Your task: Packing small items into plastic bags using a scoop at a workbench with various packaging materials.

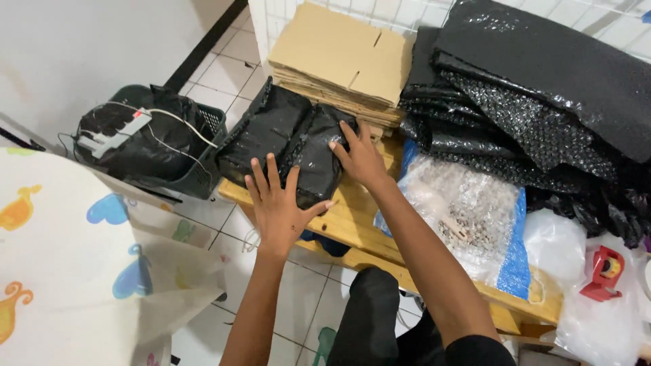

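**Both hands pressing a black-wrapped parcel flat on the bench**

Both hands are lying open and flat, fingers spread, on the black-wrapped parcel (308, 152); neither is gripping anything. Left hand (277, 203) is pressing on the parcel's near edge, where it is overhanging the wooden bench (352, 217) slightly, and right hand (359, 157) is pressing on its right side, so the two are sitting apart with the parcel between them.

Going from the left: a cloth with coloured shapes (81, 271) is filling the near-left corner. Beyond it a dark plastic basket (203, 173) is standing on the tiled floor, holding black plastic and a white power strip (112, 132) with its cord. Just beside the basket, the parcel is resting at the bench's left end, and a second black-wrapped bundle (254, 132) is touching it on the left. Behind them a stack of flattened cardboard (339, 57) is leaning against the far wall. Further right, sheets of black bubble wrap (536, 95) are piling up, clear bubble wrap on a blue sheet (468, 210) is lying nearer, and a red tape dispenser (603, 271) is sitting at the right edge.

Judging by this, the wrapping is looking finished on this parcel; whether it is taped I cannot tell.
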